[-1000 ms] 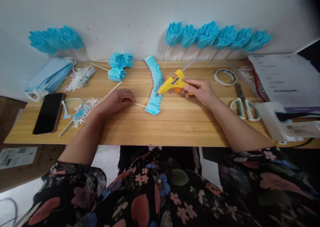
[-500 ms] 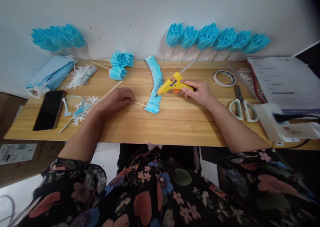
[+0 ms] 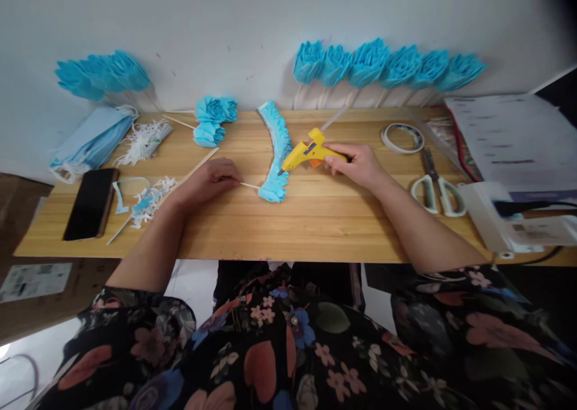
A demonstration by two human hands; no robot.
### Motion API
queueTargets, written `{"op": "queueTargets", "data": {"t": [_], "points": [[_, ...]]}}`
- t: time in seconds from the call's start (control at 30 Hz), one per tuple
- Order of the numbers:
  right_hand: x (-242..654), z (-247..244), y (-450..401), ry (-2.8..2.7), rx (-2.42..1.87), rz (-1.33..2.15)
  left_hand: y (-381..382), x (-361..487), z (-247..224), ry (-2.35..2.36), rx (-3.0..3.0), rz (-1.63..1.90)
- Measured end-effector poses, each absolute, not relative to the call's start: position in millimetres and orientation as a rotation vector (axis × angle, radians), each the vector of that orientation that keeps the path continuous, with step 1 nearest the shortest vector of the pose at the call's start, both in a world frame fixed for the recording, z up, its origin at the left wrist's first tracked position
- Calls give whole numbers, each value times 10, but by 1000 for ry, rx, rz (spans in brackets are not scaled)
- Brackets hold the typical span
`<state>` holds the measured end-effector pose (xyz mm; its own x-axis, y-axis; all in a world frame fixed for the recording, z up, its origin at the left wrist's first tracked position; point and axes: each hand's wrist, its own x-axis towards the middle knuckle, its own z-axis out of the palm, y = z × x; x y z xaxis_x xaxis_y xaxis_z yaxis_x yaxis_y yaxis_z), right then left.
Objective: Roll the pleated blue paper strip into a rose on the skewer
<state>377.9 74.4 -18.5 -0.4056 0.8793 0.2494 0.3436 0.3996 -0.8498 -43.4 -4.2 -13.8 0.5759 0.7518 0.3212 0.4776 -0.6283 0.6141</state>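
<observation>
My left hand (image 3: 220, 178) pinches a thin wooden stick (image 3: 249, 186). The stick's far end meets the near end of a ruffled blue strip (image 3: 278, 134), which curves away from me across the table and is bunched where it joins the stick. In my right hand (image 3: 356, 162) is a yellow glue gun (image 3: 308, 149), its dark nozzle pointing left and down at the strip just above the bunched end. Whether the nozzle touches the strip I cannot tell. A clear glue stick (image 3: 334, 119) pokes out of the gun's back.
Blue flowers on sticks (image 3: 369, 63) lean on the wall, with more (image 3: 101, 73) at left. Finished-looking blooms (image 3: 210, 133) lie behind my left hand. Around are face masks (image 3: 94, 136), a phone (image 3: 90, 204), tape (image 3: 402, 138), scissors (image 3: 436, 187) and a power strip (image 3: 491, 217).
The view has shifted slightly. My hands, the glue gun and the strip keep nearly the same places relative to each other.
</observation>
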Motion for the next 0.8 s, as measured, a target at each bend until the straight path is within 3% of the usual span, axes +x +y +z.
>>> {"op": "queueTargets", "data": {"t": [0.8], "points": [[3770,-127,712,-1971,-1073,899,2,-416,-199,1144,2350,788]]}}
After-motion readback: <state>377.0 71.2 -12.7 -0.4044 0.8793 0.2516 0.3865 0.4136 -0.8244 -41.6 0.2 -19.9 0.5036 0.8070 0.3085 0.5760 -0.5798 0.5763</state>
